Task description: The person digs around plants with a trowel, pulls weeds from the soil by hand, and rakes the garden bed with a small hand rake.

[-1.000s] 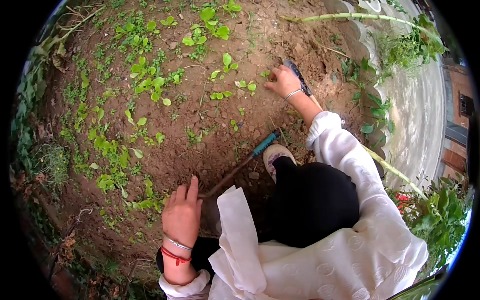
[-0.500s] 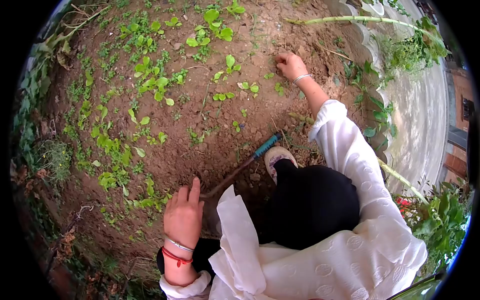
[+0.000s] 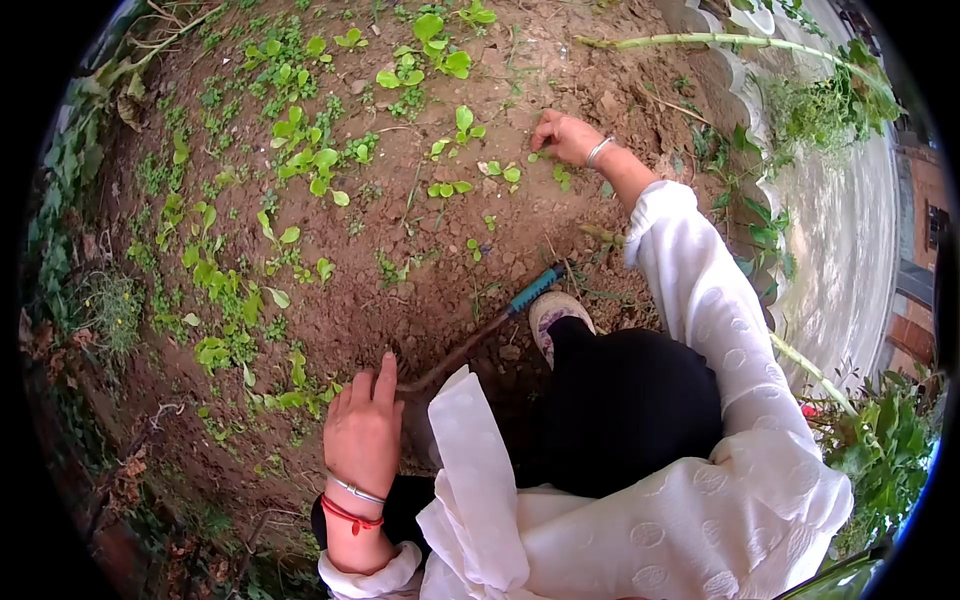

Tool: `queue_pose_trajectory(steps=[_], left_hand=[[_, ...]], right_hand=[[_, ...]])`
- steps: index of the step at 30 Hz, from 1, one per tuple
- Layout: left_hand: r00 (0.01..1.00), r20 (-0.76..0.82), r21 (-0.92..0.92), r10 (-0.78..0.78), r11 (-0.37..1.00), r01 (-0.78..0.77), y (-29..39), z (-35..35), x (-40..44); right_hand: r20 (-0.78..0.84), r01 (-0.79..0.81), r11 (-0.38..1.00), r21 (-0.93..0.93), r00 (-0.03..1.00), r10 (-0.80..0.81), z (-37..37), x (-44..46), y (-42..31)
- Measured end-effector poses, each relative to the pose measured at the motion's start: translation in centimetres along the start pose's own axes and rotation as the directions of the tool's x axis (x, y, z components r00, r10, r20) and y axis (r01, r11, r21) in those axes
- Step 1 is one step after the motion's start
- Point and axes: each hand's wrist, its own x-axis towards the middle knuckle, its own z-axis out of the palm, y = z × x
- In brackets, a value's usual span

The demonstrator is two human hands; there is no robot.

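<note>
My right hand reaches down at the far side of the soil bed, its fingers curled together at the ground beside a tiny green seedling. Anything between its fingertips is too small or hidden to make out. My left hand hovers low at the near side with fingers stretched out and nothing in it. Close to its fingertips runs the rusty shaft of a hand tool with a teal grip; the tool lies on the soil by my shoe. The tool's head is partly hidden by my sleeve.
Leafy seedlings and small weeds spread across the bare soil. A long pale stalk crosses the far right, near a scalloped edging and concrete ground. Dry vines line the left side.
My right hand has shifted slightly nearer the seedlings on its left, staying low over the soil. My left hand has barely moved, and the tool lies where it was.
</note>
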Motion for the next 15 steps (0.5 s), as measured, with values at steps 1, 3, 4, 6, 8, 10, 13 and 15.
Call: queue_pose_trajectory(steps=[1,3,4,6,8,10,13,15], left_hand=[[1.0,0.002,0.0,0.001,1.0,-0.001,0.0,0.1,0.0],[1.0,0.015,-0.011,-0.011,1.0,0.011,-0.1,0.1,0.1],[0.999,0.027,-0.022,-0.023,0.999,0.023,-0.1,0.1,0.2],[0.999,0.039,-0.034,-0.036,0.999,0.037,-0.1,0.1,0.3],[0.998,0.041,-0.037,-0.038,0.999,0.039,-0.2,0.2,0.4],[0.998,0.048,-0.037,-0.038,0.999,0.039,-0.1,0.1,0.6],[0.999,0.037,-0.012,-0.017,1.0,0.017,-0.3,0.3,0.7],[0.999,0.038,-0.012,-0.014,1.0,0.015,-0.3,0.3,0.7]], right_hand=[[-0.002,-0.008,1.0,-0.024,1.0,0.008,0.0,0.1,0.0],[-0.003,-0.024,0.997,-0.071,1.0,0.024,0.1,0.2,0.1],[-0.022,-0.015,0.998,-0.067,1.0,0.014,0.1,0.3,0.2],[-0.059,0.004,0.998,-0.061,0.998,-0.008,0.3,0.4,0.7],[-0.086,0.0,0.999,0.044,0.996,0.004,0.5,0.3,1.2],[-0.101,-0.003,0.995,0.096,0.995,0.013,0.4,0.1,1.9],[-0.083,-0.02,0.99,0.139,0.996,0.032,0.4,0.1,2.5],[-0.034,-0.061,0.975,0.214,0.997,0.07,0.2,0.1,2.6]])
